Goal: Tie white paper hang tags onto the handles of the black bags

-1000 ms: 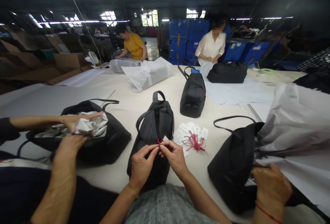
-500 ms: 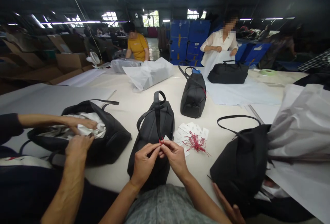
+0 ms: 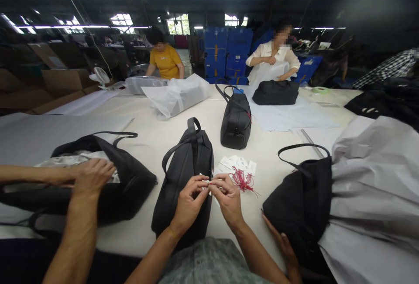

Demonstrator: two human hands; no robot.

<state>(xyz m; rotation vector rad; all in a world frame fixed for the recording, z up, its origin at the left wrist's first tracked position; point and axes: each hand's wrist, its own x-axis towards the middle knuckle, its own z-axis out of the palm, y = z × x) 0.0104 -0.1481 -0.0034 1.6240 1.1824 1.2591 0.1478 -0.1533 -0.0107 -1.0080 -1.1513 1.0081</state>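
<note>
My left hand point(image 3: 191, 199) and my right hand point(image 3: 228, 196) meet fingertip to fingertip over a black handbag point(image 3: 183, 175). Both are closed in a pinch on a small white hang tag point(image 3: 206, 189), largely hidden by the fingers; its string is hard to make out now. The handbag lies lengthwise in front of me, its upright handle point(image 3: 194, 133) at the far end. Just right of it, a fanned pile of white hang tags point(image 3: 236, 162) with tangled red strings point(image 3: 242, 181) rests on the table.
At left, a co-worker's hands point(image 3: 93, 175) press into an open black bag point(image 3: 131, 183) with pale stuffing. Another person's hand point(image 3: 281, 240) touches a black bag point(image 3: 301, 205) at right. Another bag point(image 3: 236, 122) stands ahead; a wrapped bag point(image 3: 180, 96) lies beyond. Two people work across the table point(image 3: 137, 118).
My hands stay together over the handbag, fingers slightly shifted; the red string visible between them before is now hidden. The view has turned a little right. The left co-worker's hands have moved on the stuffing.
</note>
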